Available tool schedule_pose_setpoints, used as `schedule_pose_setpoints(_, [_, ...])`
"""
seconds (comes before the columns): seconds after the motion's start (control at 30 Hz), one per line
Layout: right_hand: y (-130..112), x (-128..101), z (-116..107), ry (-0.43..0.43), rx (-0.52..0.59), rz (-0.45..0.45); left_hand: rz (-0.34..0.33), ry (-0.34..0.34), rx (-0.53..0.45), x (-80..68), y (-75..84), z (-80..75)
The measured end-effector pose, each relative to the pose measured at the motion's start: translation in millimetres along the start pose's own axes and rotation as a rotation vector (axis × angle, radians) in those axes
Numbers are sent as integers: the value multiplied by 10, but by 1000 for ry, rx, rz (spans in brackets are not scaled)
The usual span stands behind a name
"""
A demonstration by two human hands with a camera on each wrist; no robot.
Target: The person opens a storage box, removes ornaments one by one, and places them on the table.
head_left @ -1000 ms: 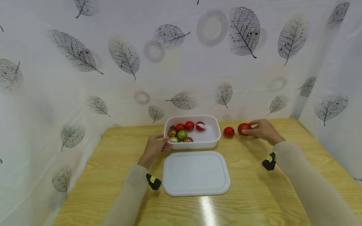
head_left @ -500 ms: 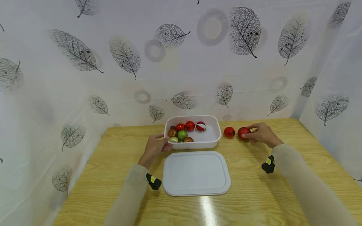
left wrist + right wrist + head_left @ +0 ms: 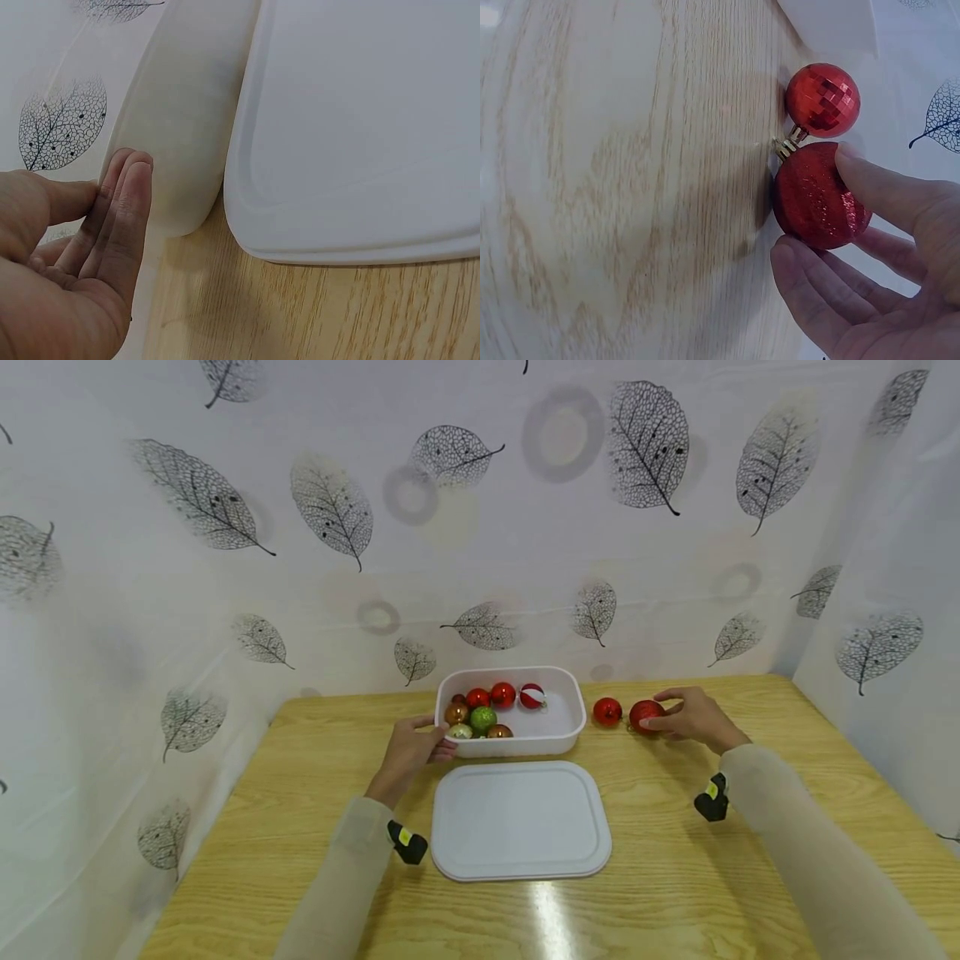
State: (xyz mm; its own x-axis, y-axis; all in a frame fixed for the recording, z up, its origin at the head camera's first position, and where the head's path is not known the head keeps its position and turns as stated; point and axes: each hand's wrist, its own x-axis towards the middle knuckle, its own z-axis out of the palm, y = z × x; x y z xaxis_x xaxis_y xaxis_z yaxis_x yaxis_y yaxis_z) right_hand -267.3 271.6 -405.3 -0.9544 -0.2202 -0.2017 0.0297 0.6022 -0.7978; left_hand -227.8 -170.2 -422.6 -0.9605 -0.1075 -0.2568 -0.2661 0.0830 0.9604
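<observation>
My left hand [image 3: 411, 747] grips the near left corner of a white plastic box [image 3: 551, 744], with its thumb at the rim. In the left wrist view its fingers lie along the outside of the box wall [image 3: 184, 112]. Several shiny Christmas baubles lie inside: red, copper, a green one [image 3: 483, 718] and a red-and-white one [image 3: 531, 696]. To the right of the box, my right hand [image 3: 699, 720] holds a large glittery red bauble [image 3: 817, 199] between thumb and fingers, close over the table. Beside it sits a smaller faceted red bauble [image 3: 823, 100], the gold caps of both close together.
A flat white lid [image 3: 521, 820] lies on the wooden table [image 3: 315, 877] in front of the box. Behind the table hangs a pale curtain [image 3: 487, 543] with a leaf print, which continues down both sides.
My right hand has lowered the glittery red bauble slightly toward the table, near the faceted one. The left hand and the box have stayed put.
</observation>
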Motion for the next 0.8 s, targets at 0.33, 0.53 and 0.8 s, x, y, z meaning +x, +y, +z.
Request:
schedule_pose_setpoints(0.33, [-67, -2, -82, -3, -41, -4, -10, 3, 1, 43, -6, -10])
schedule_pose_setpoints(0.53, [-131, 6, -134, -9, -73, -6, -10, -2, 5, 65, -8, -21])
schedule_pose_setpoints(0.8, [-322, 59, -168, 1, -160, -45, 19, -23, -5, 71, 0, -31])
